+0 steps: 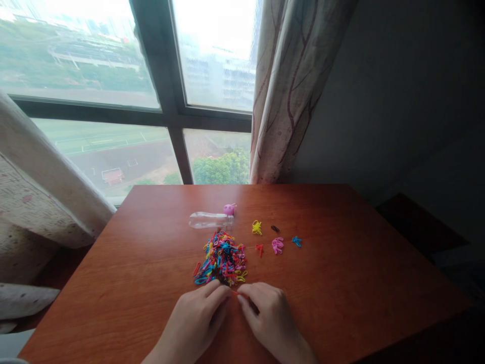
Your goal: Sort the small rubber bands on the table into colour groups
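Pinched between my two hands is a small red-orange elastic band (234, 293), stretched across the short gap from fingertip to fingertip. My left hand (202, 311) grips its left end, my right hand (265, 308) its right. Just beyond my fingers lies a mixed heap of colourful elastic bands (225, 255), in blue, red, pink, yellow and black. Right of the heap, bands lie sorted by colour: a yellow bunch (256, 227), a dark bunch (275, 228), a red bunch (259, 248), a pink bunch (278, 245) and a blue bunch (296, 241).
Behind the heap, a clear plastic bottle (210, 220) rests on its side, with a pink cap-like piece (229, 209) by its right end. All of this is on a brown wooden table (341, 283). A window (215, 116) and curtains (288, 86) stand past its far edge.
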`<state>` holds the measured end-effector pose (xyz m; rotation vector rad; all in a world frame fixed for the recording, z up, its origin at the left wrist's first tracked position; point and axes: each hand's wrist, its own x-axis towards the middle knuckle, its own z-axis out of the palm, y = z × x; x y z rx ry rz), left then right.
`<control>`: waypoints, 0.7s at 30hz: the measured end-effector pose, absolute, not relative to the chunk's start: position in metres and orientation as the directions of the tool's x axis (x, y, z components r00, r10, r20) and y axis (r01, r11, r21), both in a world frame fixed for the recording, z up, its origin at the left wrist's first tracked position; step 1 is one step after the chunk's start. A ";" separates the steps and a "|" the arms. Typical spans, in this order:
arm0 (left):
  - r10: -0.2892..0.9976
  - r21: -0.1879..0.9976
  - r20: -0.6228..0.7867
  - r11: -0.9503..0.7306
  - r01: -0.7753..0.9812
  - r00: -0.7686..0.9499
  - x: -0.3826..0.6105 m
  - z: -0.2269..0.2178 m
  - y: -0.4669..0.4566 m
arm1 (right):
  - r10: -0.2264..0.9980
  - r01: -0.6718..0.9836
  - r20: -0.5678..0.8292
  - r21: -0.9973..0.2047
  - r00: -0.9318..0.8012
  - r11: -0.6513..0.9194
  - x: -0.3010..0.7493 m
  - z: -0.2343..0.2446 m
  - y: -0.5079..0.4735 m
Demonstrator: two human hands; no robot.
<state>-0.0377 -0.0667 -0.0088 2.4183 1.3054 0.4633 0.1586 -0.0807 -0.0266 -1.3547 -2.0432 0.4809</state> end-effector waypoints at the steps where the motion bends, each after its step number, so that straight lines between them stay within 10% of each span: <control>1: 0.847 0.455 0.120 -0.510 0.730 0.517 -0.039 -0.009 -0.067 | 0.914 0.681 0.306 -0.612 -0.264 0.402 0.159 -0.027 -0.081; 21: 0.841 0.477 0.140 -0.519 0.709 0.522 -0.039 -0.009 -0.065 | 0.893 0.646 0.336 -0.617 -0.300 0.450 0.161 -0.022 -0.081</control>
